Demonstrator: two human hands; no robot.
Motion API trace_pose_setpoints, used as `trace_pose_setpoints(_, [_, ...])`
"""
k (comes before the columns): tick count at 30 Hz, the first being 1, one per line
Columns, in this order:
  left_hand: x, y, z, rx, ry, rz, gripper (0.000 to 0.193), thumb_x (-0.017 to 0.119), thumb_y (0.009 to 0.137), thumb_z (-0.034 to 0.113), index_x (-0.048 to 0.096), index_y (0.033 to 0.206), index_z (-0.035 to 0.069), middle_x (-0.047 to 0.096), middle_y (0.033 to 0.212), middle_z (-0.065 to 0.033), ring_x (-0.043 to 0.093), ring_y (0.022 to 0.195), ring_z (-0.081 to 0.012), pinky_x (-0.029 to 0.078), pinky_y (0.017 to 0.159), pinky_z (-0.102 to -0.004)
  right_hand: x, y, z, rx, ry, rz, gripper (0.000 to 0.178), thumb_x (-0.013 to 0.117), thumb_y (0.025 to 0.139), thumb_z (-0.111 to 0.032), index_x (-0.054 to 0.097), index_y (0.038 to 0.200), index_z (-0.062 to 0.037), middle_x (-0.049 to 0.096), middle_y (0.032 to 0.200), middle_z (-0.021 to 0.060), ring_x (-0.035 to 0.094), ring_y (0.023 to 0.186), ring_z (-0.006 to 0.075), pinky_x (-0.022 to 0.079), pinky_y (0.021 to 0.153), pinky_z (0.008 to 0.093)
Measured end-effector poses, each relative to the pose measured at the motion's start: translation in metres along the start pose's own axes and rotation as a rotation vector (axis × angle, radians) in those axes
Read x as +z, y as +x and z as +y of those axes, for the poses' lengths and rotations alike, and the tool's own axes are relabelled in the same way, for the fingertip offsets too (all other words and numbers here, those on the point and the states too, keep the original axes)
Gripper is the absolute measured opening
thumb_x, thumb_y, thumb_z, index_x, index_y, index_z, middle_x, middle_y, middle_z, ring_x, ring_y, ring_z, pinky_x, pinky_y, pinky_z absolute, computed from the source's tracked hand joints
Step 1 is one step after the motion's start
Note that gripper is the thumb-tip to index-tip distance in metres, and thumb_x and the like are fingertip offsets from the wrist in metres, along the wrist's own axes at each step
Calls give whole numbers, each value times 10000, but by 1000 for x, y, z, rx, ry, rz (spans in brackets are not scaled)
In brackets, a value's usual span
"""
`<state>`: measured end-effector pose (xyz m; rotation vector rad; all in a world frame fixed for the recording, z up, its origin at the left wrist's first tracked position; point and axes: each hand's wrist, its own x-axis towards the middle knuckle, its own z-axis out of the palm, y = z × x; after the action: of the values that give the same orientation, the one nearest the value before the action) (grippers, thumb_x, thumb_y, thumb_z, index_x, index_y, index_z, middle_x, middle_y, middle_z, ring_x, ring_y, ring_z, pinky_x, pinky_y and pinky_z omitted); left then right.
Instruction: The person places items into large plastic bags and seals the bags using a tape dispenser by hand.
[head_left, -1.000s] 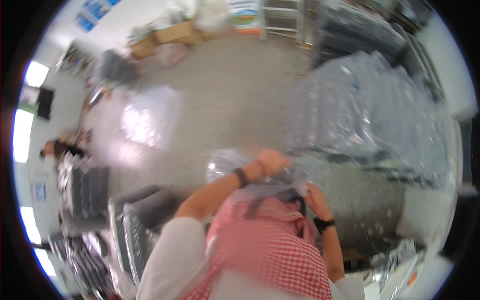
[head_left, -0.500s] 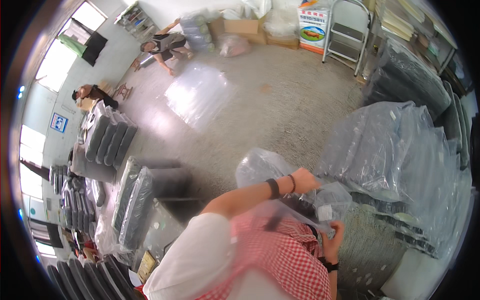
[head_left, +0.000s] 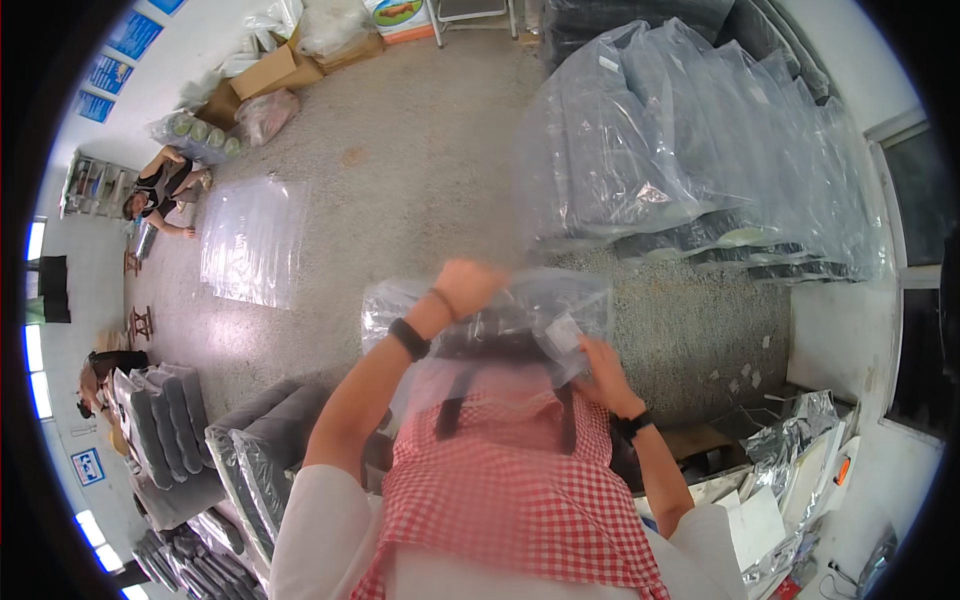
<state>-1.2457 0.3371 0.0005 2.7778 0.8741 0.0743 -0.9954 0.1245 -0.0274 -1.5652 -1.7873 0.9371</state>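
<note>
A clear plastic bag [head_left: 585, 290] spreads in front of my red-checked apron, wrinkled and shiny. A white label [head_left: 564, 333] shows near its right side. My left hand [head_left: 470, 288] is at the bag's far edge, its fingers smeared by motion. Beside the label, my right hand [head_left: 604, 375] has its fingers closed on the bag's right side. Something dark [head_left: 487, 345] shows through or under the plastic; I cannot tell which. Part of the bag lies as a hazy sheet over the top of the apron [head_left: 500, 480].
Large plastic-wrapped dark pieces [head_left: 690, 140] are stacked at the far right. Wrapped grey cushions [head_left: 160, 420] stand at the left. On the floor lies a clear plastic sheet [head_left: 252, 240], with a person [head_left: 165, 195] crouching beside it. Foil and boards [head_left: 790, 470] lie at the near right.
My view has swung to the right, so the stacked pieces now sit nearer the middle. Both hands and the bag are now squarely in front of me, with the bag spread wider.
</note>
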Motion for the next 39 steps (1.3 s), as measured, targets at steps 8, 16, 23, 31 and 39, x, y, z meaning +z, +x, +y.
trace_pose_setpoints(8, [-1, -44, 40, 354, -41, 1, 91, 582, 718, 220, 586, 675, 140, 590, 577, -61, 599, 511, -252, 470, 447, -388, 23, 48, -15, -136, -455, 328, 325, 581, 706, -44, 577, 1030, -14, 385, 1371, 228, 400, 1227, 381, 354, 973, 449])
trace_pose_setpoints(16, [7, -102, 48, 246, 100, 251, 55, 614, 682, 239, 598, 653, 194, 589, 572, -6, 610, 560, -205, 441, 494, -345, 17, 42, 4, -551, -188, -7, 232, 555, 630, 37, 622, 844, -21, 602, 884, 136, 546, 878, 325, 397, 802, 437])
trace_pose_setpoints(23, [-23, -196, -14, -354, 364, -143, 32, 632, 658, 171, 630, 656, 140, 607, 663, -22, 633, 666, -216, 480, 563, -323, 7, 31, 3, -431, -260, -54, 194, 562, 687, 28, 608, 864, -37, 576, 862, 133, 524, 858, 328, 382, 774, 429])
trace_pose_setpoints(31, [7, -310, 4, -588, 31, 114, 411, 601, 764, 187, 540, 1165, 118, 535, 1172, -135, 510, 1113, -274, 413, 946, -418, 1, 19, -9, -353, -172, -103, 269, 550, 844, -181, 629, 1024, 3, 610, 981, 221, 549, 925, 413, 428, 829, 471])
trace_pose_setpoints(39, [16, -239, -54, -608, -447, 560, 166, 706, 722, 216, 702, 875, 149, 300, 1469, -93, 243, 1363, -323, 247, 1056, -542, 3, 6, -18, -59, -167, -202, 393, 493, 893, -319, 603, 1118, -14, 628, 1069, 185, 559, 1015, 396, 422, 896, 463])
